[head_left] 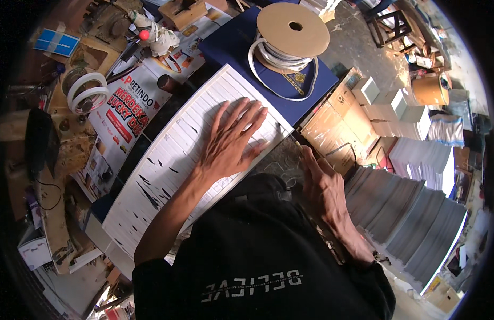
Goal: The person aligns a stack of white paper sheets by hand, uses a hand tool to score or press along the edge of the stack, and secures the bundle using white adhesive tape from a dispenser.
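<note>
A long white row of what look like paper blocks [172, 154] is set edge up, crossed by thin lines and marked with several dark slits or streaks. My left hand [231, 136] lies flat across its far part, fingers spread and thumb toward its right edge. Just off the far right corner, my right hand [324, 184] is closed, its index finger pointing to that corner. A thin dark tip seems to show near the fingertip, but what the hand holds is hidden.
A cardboard reel [316, 34] of white tape stands on dark blue covers [225, 45] ahead. Tall grey paper stacks [407, 218] and a cardboard box [340, 117] are at right. White tape rolls [87, 93] and a printed sheet [124, 114] lie at left.
</note>
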The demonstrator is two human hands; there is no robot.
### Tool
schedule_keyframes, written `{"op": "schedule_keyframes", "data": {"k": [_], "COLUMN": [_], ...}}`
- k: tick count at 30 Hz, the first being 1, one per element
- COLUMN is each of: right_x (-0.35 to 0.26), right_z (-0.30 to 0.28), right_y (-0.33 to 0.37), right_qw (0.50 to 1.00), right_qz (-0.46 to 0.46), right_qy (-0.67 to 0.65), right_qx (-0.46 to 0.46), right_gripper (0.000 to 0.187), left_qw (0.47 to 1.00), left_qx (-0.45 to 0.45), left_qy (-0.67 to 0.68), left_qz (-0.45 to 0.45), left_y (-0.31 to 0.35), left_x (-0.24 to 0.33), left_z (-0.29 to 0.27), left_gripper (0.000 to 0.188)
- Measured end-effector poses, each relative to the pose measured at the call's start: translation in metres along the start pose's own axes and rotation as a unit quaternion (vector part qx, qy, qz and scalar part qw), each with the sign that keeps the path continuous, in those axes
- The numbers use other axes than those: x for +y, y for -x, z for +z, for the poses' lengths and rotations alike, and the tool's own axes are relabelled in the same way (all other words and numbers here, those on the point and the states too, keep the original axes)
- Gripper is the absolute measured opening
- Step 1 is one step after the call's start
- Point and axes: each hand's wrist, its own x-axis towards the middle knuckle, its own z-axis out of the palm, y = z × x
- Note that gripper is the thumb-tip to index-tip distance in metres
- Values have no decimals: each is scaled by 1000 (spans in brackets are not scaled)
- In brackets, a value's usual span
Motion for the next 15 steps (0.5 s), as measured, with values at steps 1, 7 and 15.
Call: {"op": "schedule_keyframes", "data": {"k": [1, 7, 15], "right_x": [-2, -9, -12], "right_z": [0, -4, -13], "right_y": [0, 0, -11], "right_qw": [1000, 999, 997], "right_qz": [-2, 20, 18], "right_qy": [16, 45, 58], "right_qx": [0, -19, -39], "right_gripper": [59, 55, 51], "left_qw": [1000, 999, 1000], "left_qx": [2, -33, -26], "left_qy": [1, -18, -9], "left_qz": [-2, -11, -8], "left_y": [1, 1, 1], "left_x": [0, 1, 4], "left_z": [0, -3, -8], "left_gripper": [70, 76, 73]}}
